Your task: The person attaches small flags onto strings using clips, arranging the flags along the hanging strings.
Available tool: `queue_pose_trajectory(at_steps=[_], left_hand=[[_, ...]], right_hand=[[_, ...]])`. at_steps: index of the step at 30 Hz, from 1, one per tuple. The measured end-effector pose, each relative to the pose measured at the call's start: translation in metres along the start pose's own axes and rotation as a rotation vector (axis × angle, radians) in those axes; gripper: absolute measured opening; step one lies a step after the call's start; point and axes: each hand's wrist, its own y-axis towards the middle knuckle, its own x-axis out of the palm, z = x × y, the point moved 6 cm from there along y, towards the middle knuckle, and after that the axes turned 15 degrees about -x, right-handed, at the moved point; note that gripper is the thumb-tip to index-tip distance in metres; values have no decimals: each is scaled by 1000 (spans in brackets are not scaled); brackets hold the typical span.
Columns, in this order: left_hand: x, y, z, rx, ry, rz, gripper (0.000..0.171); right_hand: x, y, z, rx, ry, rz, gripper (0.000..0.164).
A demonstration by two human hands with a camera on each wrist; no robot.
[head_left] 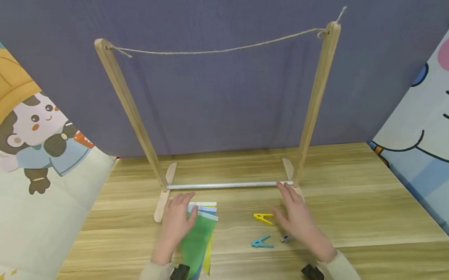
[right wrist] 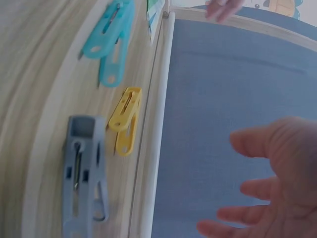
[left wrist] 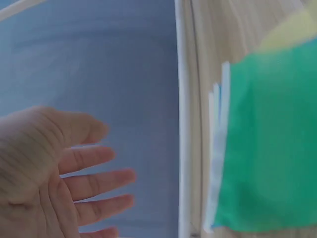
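Observation:
My left hand (head_left: 177, 219) hovers with spread fingers at the upper left of a stack of triangular cloth flags (head_left: 197, 241); green lies on top, with yellow and blue showing beneath and white strips along the upper edge. In the left wrist view the green flag (left wrist: 270, 144) lies apart from the fingers. My right hand (head_left: 295, 211) is also held with extended fingers, holding nothing. Near it on the table lie a yellow clothespin (head_left: 263, 218), a blue clothespin (head_left: 262, 242) and a grey clothespin (right wrist: 84, 173), partly hidden by the hand in the head view.
A wooden frame stands behind the hands, with a left post (head_left: 131, 108), a right post (head_left: 317, 93) and a white crossbar (head_left: 228, 185) low between them. A slack string (head_left: 217, 51) joins the post tops. Behind is a grey-blue backdrop (head_left: 221, 100); below, a wood-grain table (head_left: 109, 237).

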Motion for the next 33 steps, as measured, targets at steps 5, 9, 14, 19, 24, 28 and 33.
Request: queue_pose_trajectory(at_steps=[5, 9, 14, 19, 24, 28, 33], left_hand=[[4, 2, -18, -24, -37, -49, 24], [11, 6, -33, -107, -47, -130, 23], [18, 12, -48, -179, -33, -167, 25], [25, 16, -60, -225, -35, -192, 28], [30, 19, -66, -246, -43, -201, 32], [32, 23, -68, -233, -30, -186, 32], [33, 27, -70, -216, 25, -197, 28]], right_hand=[[-2, -9, 4, 14, 16, -52, 61], [0, -17, 7, 54, 5, -112, 51], [2, -25, 10, 64, -5, -146, 42], [3, -31, 11, 53, 10, -182, 42], [8, -36, 14, 105, 25, -261, 44], [11, -38, 16, 151, 35, -308, 44], [14, -40, 16, 163, 56, -332, 42]])
